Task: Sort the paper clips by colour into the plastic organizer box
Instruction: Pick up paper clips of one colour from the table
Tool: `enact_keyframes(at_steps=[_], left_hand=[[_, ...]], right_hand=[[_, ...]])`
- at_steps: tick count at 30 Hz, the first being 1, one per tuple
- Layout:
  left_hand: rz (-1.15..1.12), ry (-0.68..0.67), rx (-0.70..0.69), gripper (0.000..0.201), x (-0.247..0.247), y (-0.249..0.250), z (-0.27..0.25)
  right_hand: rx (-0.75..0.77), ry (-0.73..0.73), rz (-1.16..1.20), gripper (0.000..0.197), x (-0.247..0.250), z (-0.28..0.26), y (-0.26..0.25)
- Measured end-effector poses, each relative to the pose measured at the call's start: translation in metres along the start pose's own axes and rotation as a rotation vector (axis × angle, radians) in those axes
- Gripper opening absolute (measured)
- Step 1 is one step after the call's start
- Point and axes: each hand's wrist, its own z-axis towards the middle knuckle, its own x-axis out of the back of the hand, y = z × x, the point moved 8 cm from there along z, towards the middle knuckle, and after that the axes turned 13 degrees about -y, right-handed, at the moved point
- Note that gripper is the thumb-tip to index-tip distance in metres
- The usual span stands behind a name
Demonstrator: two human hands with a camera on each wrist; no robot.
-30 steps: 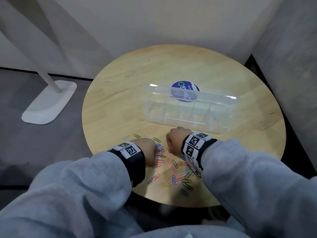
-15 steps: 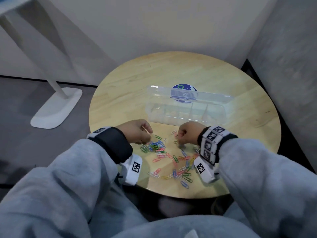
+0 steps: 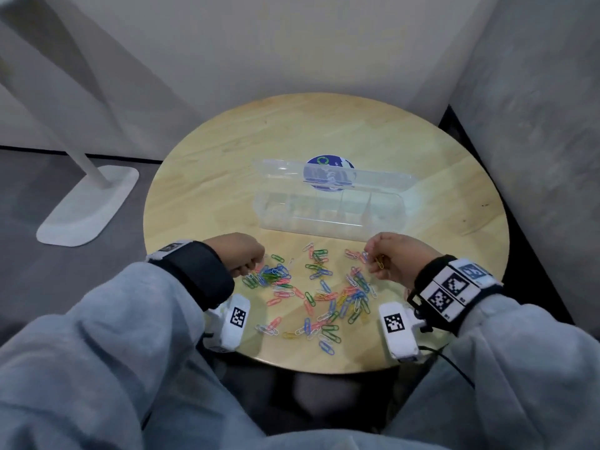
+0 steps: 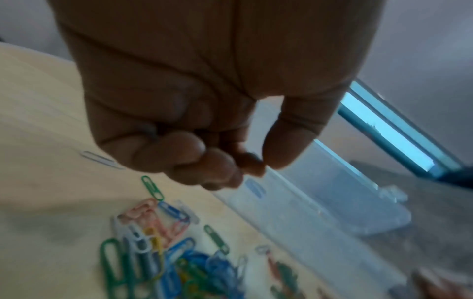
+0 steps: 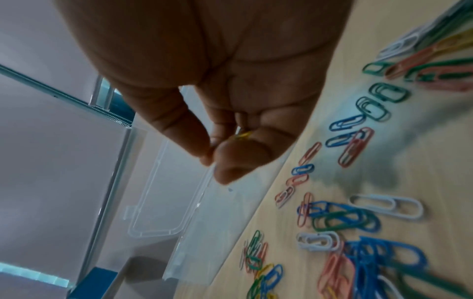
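Note:
Many coloured paper clips (image 3: 324, 297) lie scattered on the near part of the round wooden table (image 3: 324, 134). Behind them stands the clear organizer box (image 3: 328, 222), its lid tipped back and its compartments showing no clips. My left hand (image 3: 251, 267) hovers over the pile's left edge, fingers curled against the thumb (image 4: 279, 149); no clip shows between them. At the right, my right hand (image 3: 373, 261) is just above the table near the box's front wall. It holds a yellow paper clip (image 5: 243, 134) inside its curled fingers (image 5: 230, 161).
A round blue sticker (image 3: 324, 162) lies on the table behind the box. A white lamp stand base (image 3: 87, 203) sits on the grey floor to the left. Walls close in behind and to the right of the table.
Both hands have drawn apart from the middle of the pile, the left to the left and the right to the right, so more clips show. The right hand now holds a yellow clip.

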Motion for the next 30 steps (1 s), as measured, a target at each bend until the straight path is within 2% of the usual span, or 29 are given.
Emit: enact_keyframes(at_steps=[3, 5, 7, 11, 13, 18, 24, 27, 30], left_hand=[[0.450, 0.039, -0.004, 0.005, -0.005, 0.011, 0.008], [0.607, 0.070, 0.015, 0.005, -0.007, 0.015, 0.010], [0.689, 0.056, 0.047, 0.009, -0.012, 0.017, 0.015], [0.747, 0.052, 0.075, 0.014, -0.015, 0.015, 0.021], [0.737, 0.073, 0.061, 0.015, -0.014, 0.016, 0.020], [0.752, 0.103, 0.028, 0.021, -0.016, 0.016, 0.016], [0.761, 0.124, -0.023, 0.013, -0.019, 0.019, 0.018], [0.703, 0.087, -0.055, 0.011, -0.024, 0.017, 0.021], [0.583, 0.071, -0.074, 0.013, -0.022, 0.014, 0.023]], right_hand=[[-0.058, -0.024, -0.497, 0.013, -0.001, 0.006, -0.010], [0.003, -0.044, -0.734, 0.005, -0.009, 0.005, -0.025], [0.026, -0.106, -0.845, 0.009, -0.021, 0.005, -0.027], [-0.101, -0.245, -1.104, 0.011, -0.042, 0.013, 0.005], [-0.125, -0.236, -1.154, 0.014, -0.043, 0.015, 0.011], [-0.058, -0.235, -1.233, 0.012, -0.058, 0.017, 0.008], [-0.034, -0.279, -1.290, 0.015, -0.065, 0.018, 0.010], [-0.026, -0.277, -1.305, 0.013, -0.063, 0.019, 0.011], [-0.048, -0.255, -1.262, 0.021, -0.055, 0.022, 0.011]])
